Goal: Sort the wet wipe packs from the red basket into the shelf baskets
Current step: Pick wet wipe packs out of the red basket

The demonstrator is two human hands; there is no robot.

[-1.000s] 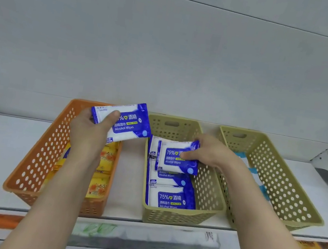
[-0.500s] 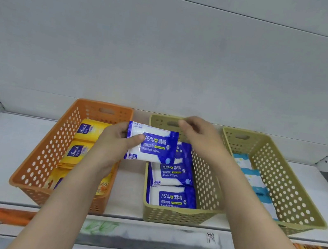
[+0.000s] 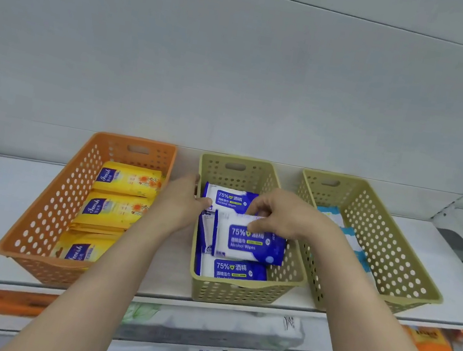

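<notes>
Centre of frame: both hands at the middle olive shelf basket (image 3: 238, 294), setting a blue alcohol wipe pack (image 3: 250, 239) into it.

Right hand (image 3: 282, 214) pinches the pack's upper edge, fingers curled over it, thumb side hidden behind the pack. Left hand (image 3: 186, 201) sits at the pack's upper-left corner, by the basket's left rim, thumb tip against the corner; whether it truly pinches or only steadies I cannot tell, but the fingers look curled toward the pack.

The pack's long axis runs left to right across the basket, label up and readable, its right end close to the basket's right wall. It lies over other blue packs: one showing above it toward the back (image 3: 228, 197), one below it toward the front (image 3: 234, 269).

Both hands lie at the pack's far edge, so letting go means lifting up and back toward the lower frame. Right hand holds the firmer grip; judged the one to release last.

Left of frame: orange basket (image 3: 41, 223) with yellow wipe packs (image 3: 128, 179). Right of frame: second olive basket (image 3: 387, 262) with pale blue-and-white packs (image 3: 336, 220). The red basket is not in view.
</notes>
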